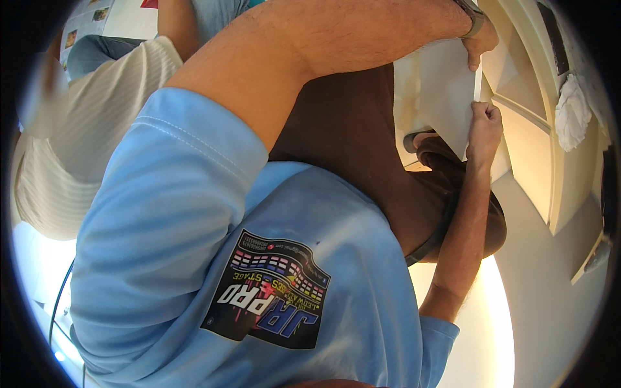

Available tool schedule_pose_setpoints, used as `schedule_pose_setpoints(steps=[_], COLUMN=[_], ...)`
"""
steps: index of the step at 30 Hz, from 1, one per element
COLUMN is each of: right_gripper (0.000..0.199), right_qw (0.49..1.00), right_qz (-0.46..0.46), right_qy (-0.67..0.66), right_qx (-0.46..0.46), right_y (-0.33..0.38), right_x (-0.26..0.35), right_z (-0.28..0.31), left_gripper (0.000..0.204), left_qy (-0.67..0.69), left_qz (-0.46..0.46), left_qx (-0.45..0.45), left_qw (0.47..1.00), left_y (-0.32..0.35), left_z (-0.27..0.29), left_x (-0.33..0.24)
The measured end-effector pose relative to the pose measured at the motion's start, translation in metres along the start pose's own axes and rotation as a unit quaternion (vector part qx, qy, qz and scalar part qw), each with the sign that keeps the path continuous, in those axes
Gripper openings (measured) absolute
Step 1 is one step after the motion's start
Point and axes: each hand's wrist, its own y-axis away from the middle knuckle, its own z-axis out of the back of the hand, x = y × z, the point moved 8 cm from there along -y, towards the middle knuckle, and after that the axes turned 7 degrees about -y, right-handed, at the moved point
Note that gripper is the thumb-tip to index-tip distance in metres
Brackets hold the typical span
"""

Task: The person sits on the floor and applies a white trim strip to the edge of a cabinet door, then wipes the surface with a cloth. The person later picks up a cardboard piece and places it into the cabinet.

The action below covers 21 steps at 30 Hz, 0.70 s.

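A narrow white strip (478, 85) runs between my two hands at the upper right, beside a pale flat panel (445, 84). My left hand (482, 44), with a watch (474, 18) at its wrist, is closed at the strip's far end; its fingertips point down along it. Nearer to me, my right hand (485, 127) is closed in a fist-like pinch round the strip's lower end. Most of the fingers of both hands are turned away, and the strip's exact kind cannot be made out.
Cream boards with raised edges (525, 152) stand just right of my hands. A crumpled white cloth (572, 113) hangs farther right. Close at my left is another person in a pale ribbed shirt (97, 142). A dark cable (60, 301) runs at the lower left.
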Motion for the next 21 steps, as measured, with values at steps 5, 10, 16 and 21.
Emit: schedule_pose_setpoints(steps=[5,10,16,21], right_gripper=[0.021,0.025,0.025,0.023], right_qw=[1.000,1.000,0.999,0.999], right_qz=[0.010,0.013,0.037,0.029], right_qy=[-0.024,-0.001,0.029,-0.042], right_qx=[0.004,-0.008,-0.010,0.011], right_y=[0.000,0.007,0.007,0.011], right_x=[0.006,0.007,0.013,0.000], right_z=[-0.003,-0.001,-0.001,0.002], left_gripper=[0.060,0.059,0.059,0.059], left_qy=[0.025,-0.012,-0.015,-0.013], left_qz=[-0.068,-0.001,0.004,0.006], left_qx=[-0.020,0.007,0.003,0.004], left_qw=[0.997,1.000,1.000,1.000], left_y=[0.026,0.027,0.003,0.007], left_z=[0.025,0.024,0.003,0.008], left_x=[-0.011,-0.008,-0.005,-0.004])
